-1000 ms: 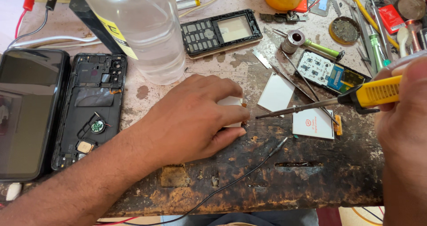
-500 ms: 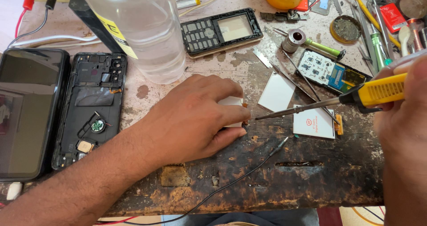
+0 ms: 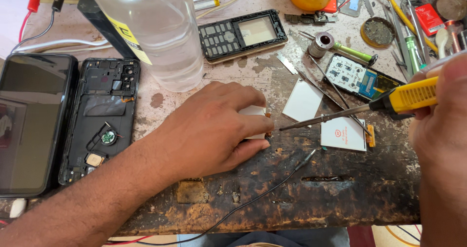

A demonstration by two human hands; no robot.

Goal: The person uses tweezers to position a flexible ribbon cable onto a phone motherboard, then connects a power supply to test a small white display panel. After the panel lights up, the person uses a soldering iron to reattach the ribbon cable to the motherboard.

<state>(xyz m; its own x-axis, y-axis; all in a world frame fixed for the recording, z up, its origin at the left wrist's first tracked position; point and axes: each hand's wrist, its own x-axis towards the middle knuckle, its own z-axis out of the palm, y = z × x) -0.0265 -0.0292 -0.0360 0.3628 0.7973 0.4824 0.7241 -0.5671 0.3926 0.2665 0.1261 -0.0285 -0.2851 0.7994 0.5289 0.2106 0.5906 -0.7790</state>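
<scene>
On the worn workbench point(image 3: 340, 198), your left hand point(image 3: 214, 130) is pinning a small white part point(image 3: 253, 112) flat (mostly hidden), while your right hand point(image 3: 440, 125) is gripping a yellow-handled soldering iron point(image 3: 360, 108), its tip just right of the part.

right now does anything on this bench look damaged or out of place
The wooden bench is charred black and gouged along its front edge, under the soldering iron. Left, a smartphone frame lies opened, its back off and insides bare. Nothing looks spilled.

Clear plastic bottle point(image 3: 155, 33) upright beside keypad phone frame point(image 3: 242, 34); opened black phone point(image 3: 100, 115) left.
</scene>
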